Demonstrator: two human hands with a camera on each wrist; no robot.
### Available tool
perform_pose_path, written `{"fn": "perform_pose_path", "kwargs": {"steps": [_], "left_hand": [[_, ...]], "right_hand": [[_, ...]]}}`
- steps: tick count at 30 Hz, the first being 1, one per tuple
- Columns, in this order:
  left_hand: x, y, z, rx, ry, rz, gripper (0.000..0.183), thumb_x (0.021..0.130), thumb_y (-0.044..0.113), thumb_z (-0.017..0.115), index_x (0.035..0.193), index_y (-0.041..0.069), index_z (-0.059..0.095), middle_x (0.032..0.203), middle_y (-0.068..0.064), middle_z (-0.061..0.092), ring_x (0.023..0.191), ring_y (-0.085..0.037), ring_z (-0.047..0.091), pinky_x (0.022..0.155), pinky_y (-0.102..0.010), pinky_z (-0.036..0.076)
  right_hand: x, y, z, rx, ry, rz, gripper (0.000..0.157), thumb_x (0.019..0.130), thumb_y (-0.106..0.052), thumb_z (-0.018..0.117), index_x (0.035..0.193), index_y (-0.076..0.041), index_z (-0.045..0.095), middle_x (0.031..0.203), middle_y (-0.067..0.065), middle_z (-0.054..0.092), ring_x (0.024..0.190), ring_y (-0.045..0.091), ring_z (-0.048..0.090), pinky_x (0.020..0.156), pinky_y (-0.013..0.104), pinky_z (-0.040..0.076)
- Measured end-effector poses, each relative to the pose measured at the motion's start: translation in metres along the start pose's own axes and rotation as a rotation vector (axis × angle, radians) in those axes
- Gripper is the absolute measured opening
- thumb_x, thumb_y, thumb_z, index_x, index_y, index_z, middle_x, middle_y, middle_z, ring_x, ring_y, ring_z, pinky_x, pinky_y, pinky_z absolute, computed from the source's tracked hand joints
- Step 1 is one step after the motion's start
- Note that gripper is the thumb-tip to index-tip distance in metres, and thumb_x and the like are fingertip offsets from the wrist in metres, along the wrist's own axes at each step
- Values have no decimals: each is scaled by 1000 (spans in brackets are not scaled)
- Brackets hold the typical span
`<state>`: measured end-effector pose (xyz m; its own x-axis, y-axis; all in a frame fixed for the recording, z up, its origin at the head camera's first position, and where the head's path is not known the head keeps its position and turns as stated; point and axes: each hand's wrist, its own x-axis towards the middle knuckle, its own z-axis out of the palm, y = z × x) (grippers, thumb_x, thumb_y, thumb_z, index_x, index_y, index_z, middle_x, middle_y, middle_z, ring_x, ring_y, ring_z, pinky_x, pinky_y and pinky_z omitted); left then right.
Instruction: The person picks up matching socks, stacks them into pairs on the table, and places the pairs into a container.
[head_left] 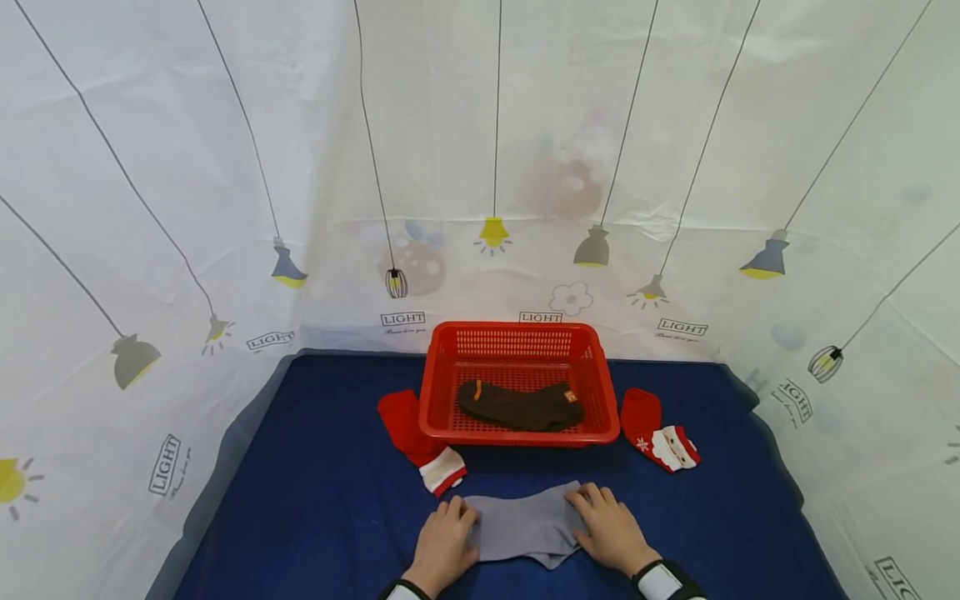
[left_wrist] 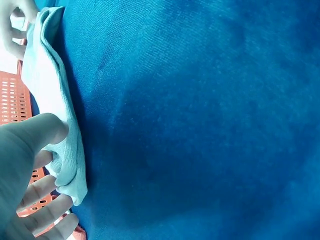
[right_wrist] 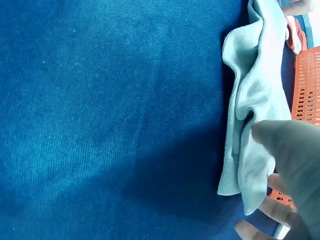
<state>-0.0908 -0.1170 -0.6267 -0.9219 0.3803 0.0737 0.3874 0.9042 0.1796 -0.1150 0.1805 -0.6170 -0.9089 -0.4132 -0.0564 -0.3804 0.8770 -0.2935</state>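
Note:
A pair of grey socks (head_left: 525, 525) lies flat, one layered over the other, on the dark blue cloth in front of the basket. My left hand (head_left: 444, 540) pinches their left end, thumb on the near side and fingers toward the far side. At the right end, my right hand (head_left: 611, 529) grips the fabric in the same way. The right wrist view shows the two sock layers (right_wrist: 255, 100) slightly apart and wrinkled near the thumb. In the left wrist view the left thumb presses on the sock fabric (left_wrist: 55, 90).
Behind the socks stands a red plastic basket (head_left: 517, 437) with dark brown socks (head_left: 521, 406) inside. A red and white sock (head_left: 408, 429) lies against its left side. Another red sock (head_left: 641, 417) with a white bearded face lies to its right. A printed white curtain (head_left: 465, 125) surrounds the blue cloth (head_left: 315, 483).

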Motion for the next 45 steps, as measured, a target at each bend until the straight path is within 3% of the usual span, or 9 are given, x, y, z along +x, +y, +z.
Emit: {"fn": "perform_pose_path", "kwargs": {"steps": [8,13,19,25,31,35,40,45], "left_hand": [[2,-1,1,10,-20,22,41,66,31,90,98,18,68,91,1,55,75,-14,46,62,-27,39],[3,0,4,21,-6,31,39,66,28,91,96,18,67,90,1,56,75,-15,47,64,-29,41],[5,2,8,53,29,51,30,67,23,87,88,18,66,85,1,55,74,-17,48,63,-30,41],[10,2,9,41,53,69,21,68,20,83,80,19,66,82,1,57,73,-17,50,63,-29,43],[11,0,8,27,32,69,18,69,19,81,78,19,65,80,1,57,71,-16,49,62,-30,42],[11,1,8,19,50,77,16,69,17,79,75,18,64,77,1,56,68,-16,49,61,-29,40],[11,2,0,14,83,97,16,68,15,78,75,17,64,73,1,54,66,-16,48,61,-29,41],[14,0,-11,20,110,121,17,68,16,78,77,16,64,73,1,53,65,-16,48,62,-28,42]], "right_hand": [[0,2,1,-34,23,-91,50,81,-25,81,126,-16,64,116,4,59,99,23,54,69,40,51],[0,2,4,-59,19,-139,50,80,-26,81,126,-16,64,110,1,56,95,20,52,67,33,47],[3,-1,11,-95,73,-188,36,80,-18,81,111,-15,63,98,1,53,81,16,47,61,26,41],[8,-4,15,-111,86,-192,22,84,-14,77,98,-16,59,95,1,55,76,16,48,62,28,44],[12,-6,12,-148,97,-195,18,82,-12,77,93,-14,63,89,2,58,74,18,53,64,31,47],[13,-7,10,-203,106,-182,16,81,-15,77,90,-14,64,86,0,59,73,19,55,63,31,43],[11,-7,2,-230,145,-176,17,79,-16,78,87,-14,64,81,-1,58,71,18,54,63,29,36],[12,-6,-8,-184,142,-163,16,79,-16,77,82,-15,61,77,-3,54,68,16,52,62,28,36]]}}
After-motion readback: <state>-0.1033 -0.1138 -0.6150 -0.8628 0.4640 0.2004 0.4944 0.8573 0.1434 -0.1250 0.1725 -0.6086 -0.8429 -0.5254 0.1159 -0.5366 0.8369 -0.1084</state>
